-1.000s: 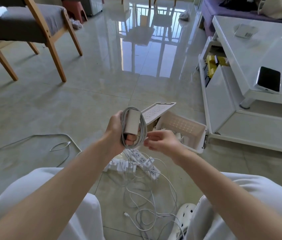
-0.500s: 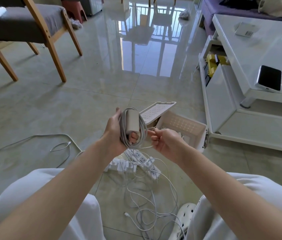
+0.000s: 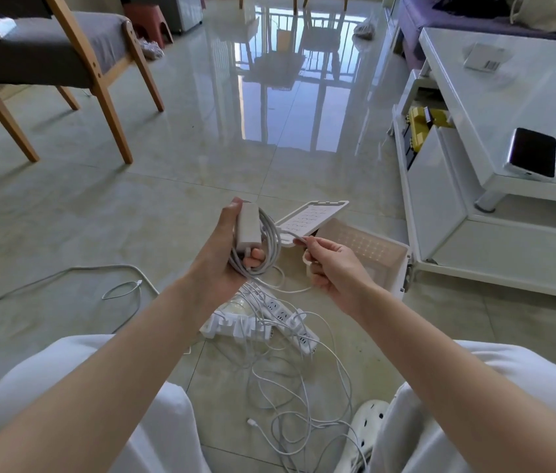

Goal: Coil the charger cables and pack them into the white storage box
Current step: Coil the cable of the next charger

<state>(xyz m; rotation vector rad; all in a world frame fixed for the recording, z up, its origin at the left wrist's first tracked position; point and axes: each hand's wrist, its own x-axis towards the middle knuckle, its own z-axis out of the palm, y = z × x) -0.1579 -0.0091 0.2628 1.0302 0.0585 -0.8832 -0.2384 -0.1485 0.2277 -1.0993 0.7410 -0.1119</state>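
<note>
My left hand (image 3: 223,254) grips a white charger brick (image 3: 248,227) with its grey-white cable (image 3: 271,244) looped around it. My right hand (image 3: 334,268) pinches the free end of that cable just right of the coil, and a short slack loop hangs between the two hands. The white storage box (image 3: 394,271) stands open on the floor behind my right hand, its perforated lid (image 3: 310,218) tipped up at the left. Below my hands lie two white power strips (image 3: 269,322) and a tangle of loose white cables (image 3: 300,397).
Another long cable (image 3: 65,273) trails across the floor at the left. A wooden chair (image 3: 65,63) stands at the far left. A white low table (image 3: 508,138) with a phone (image 3: 532,152) on it fills the right side. My knees and a white shoe (image 3: 370,419) are at the bottom.
My right hand has pulled the cable end out to the right, away from the coil. My left hand has turned the charger slightly and still holds the coil.
</note>
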